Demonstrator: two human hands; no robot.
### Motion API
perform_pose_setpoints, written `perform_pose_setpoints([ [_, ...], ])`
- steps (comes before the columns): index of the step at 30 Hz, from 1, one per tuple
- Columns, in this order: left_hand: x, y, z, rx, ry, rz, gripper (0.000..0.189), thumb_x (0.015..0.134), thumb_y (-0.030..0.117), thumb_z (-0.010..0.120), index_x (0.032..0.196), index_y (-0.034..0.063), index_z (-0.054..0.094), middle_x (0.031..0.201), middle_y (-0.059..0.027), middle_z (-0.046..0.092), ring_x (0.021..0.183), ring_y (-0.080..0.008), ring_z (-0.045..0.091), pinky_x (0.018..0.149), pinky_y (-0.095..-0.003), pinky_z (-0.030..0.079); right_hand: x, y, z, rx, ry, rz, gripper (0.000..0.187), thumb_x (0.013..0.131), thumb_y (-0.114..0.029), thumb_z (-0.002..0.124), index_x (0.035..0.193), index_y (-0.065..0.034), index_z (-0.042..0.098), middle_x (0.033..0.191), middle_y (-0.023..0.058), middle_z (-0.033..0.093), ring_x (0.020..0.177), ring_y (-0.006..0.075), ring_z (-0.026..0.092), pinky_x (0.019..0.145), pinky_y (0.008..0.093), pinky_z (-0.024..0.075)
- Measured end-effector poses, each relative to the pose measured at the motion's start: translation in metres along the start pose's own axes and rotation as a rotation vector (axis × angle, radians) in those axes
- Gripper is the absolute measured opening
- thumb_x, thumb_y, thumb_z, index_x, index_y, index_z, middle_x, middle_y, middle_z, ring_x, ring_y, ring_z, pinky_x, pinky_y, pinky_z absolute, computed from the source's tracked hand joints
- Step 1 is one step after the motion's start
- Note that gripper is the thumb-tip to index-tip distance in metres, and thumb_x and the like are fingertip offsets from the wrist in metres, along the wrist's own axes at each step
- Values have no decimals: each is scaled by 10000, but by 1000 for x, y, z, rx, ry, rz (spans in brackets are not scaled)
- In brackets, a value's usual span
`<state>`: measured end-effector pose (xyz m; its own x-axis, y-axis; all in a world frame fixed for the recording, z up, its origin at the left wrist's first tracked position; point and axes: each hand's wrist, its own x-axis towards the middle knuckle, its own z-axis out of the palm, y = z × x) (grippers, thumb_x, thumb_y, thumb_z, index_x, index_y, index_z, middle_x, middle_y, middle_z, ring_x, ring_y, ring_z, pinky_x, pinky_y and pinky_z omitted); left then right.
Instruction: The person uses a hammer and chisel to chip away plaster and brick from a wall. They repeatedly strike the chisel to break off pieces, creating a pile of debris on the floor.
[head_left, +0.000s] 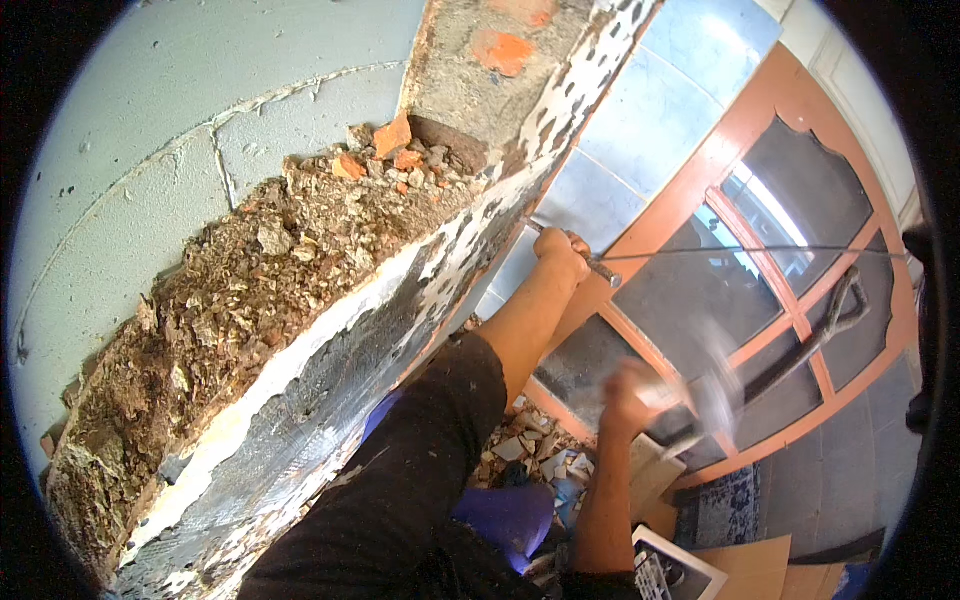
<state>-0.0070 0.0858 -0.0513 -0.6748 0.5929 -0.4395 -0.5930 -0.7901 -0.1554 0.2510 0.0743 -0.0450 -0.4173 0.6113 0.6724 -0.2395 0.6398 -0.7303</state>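
Observation:
My left hand (562, 251) is closed around a metal chisel (605, 273), whose far end meets the edge of the wall by the blue tiles (611, 180). Lower and to the right, my right hand (626, 397) grips a hammer handle (660, 396); the hammer's head (716, 397) is blurred by motion and apart from the chisel. Along the left runs a broken wall ledge (300, 240) of rough mortar, with loose brick pieces (392, 136) at its upper end. Its side face (322, 382) shows white and dark patches.
An orange-framed glass door (780, 277) stands at right, with a long-handled tool (795, 360) in front of it. Tile rubble (540, 442), a purple item (506, 517), cardboard (750, 566) and a framed picture (675, 570) lie below. A thin dark cord (750, 248) crosses the view.

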Motion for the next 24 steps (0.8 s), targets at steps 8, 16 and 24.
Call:
perform_pose_setpoints([
  [8, 67, 75, -133, 60, 219, -213, 308, 992, 249, 392, 750, 98, 508, 583, 10, 453, 456, -135, 409, 392, -268, 327, -73, 54, -34, -281, -419, 466, 331, 834, -263, 716, 711, 24, 606, 605, 71, 590, 575, 141, 533, 550, 362, 435],
  [16, -2, 17, -116, 441, -68, -40, 295, 1025, 308, 409, 837, 102, 504, 575, 54, 327, 428, -73, 289, 350, -222, 241, -123, 54, -77, -103, -309, 612, 311, 799, -155, 769, 999, 19, 607, 911, 69, 646, 806, 163, 597, 735, 322, 490],
  [24, 0, 13, -48, 201, -74, -40, 271, 1018, 279, 358, 850, 105, 482, 611, 39, 349, 435, -68, 286, 345, -197, 230, -105, 57, -96, -111, -32, 431, 202, 846, -158, 724, 803, -80, 543, 662, -7, 546, 537, 78, 472, 509, 246, 396],
])
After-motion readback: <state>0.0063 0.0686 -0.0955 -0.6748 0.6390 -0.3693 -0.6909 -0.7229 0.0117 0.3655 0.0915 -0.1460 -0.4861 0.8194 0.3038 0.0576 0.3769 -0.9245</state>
